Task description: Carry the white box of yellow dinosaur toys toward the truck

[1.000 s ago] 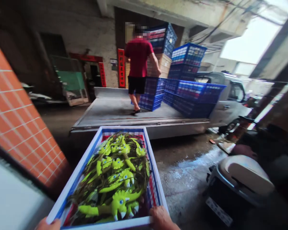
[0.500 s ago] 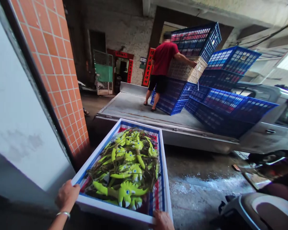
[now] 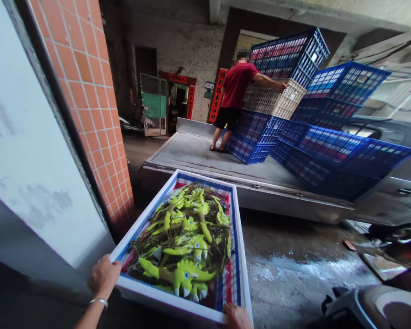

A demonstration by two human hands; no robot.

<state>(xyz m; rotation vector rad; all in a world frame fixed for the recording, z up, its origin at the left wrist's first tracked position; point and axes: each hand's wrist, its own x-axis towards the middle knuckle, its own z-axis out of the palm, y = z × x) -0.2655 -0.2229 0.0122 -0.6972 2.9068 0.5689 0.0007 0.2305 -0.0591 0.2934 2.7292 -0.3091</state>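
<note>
A white foam box [image 3: 245, 274] lined with a striped cloth fills the lower middle of the head view. Heaped inside it are green toy dinosaur figures [image 3: 188, 274] with blue eyes, mixed with dark stringy strips. My left hand [image 3: 104, 274], with a bracelet at the wrist, grips the box's near left corner. At the near right corner my right hand [image 3: 238, 315] closes over the rim, partly cut off by the frame's lower edge. The box's far end points toward a flatbed truck [image 3: 198, 146], whose edge lies just beyond it.
On the truck bed a person [image 3: 238, 91] in a red top holds a cream crate [image 3: 289, 98] within a leaning stack of blue crates [image 3: 256, 153]. An orange tiled pillar [image 3: 99, 132] rises close on the left. A scooter [image 3: 373, 306] stands at lower right, on wet ground.
The view has shifted slightly, so the box, my hands and the truck appear a little further right. Both hands keep their grip. The person's feet have moved on the truck bed.
</note>
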